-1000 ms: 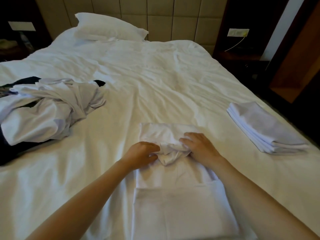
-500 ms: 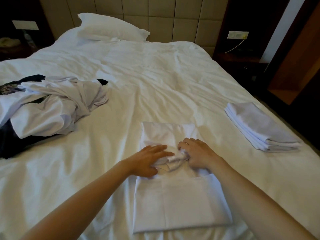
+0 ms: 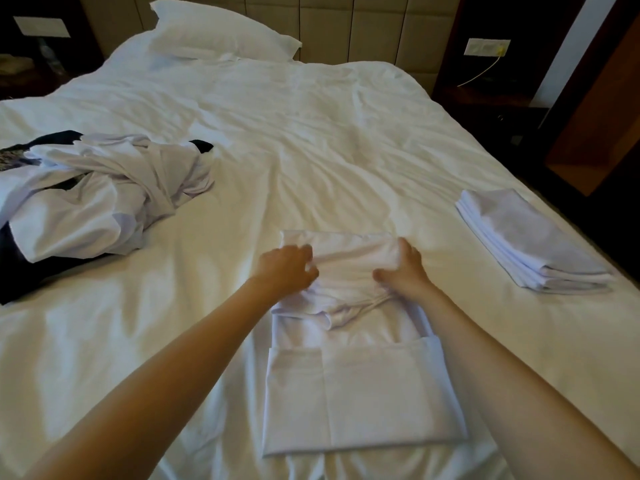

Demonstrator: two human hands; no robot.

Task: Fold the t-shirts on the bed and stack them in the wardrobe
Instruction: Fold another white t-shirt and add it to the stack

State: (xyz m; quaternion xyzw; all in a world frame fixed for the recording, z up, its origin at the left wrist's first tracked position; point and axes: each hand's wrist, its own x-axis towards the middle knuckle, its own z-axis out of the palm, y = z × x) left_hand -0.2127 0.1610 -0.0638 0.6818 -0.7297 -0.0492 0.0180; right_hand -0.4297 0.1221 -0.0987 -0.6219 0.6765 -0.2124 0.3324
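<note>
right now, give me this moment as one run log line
step: folding t-shirt | left hand: grips its far end | right hand: grips its far end | folded stack: on bed | unfolded pile: on bed

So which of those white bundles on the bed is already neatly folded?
The flat stack by the right edge of the bed, squared in layers. The left heap is crumpled; the middle shirt is half done.

A beige padded headboard (image 3: 346, 26) lines the far wall, a dark nightstand (image 3: 485, 102) and white socket (image 3: 486, 47) beside it.
</note>
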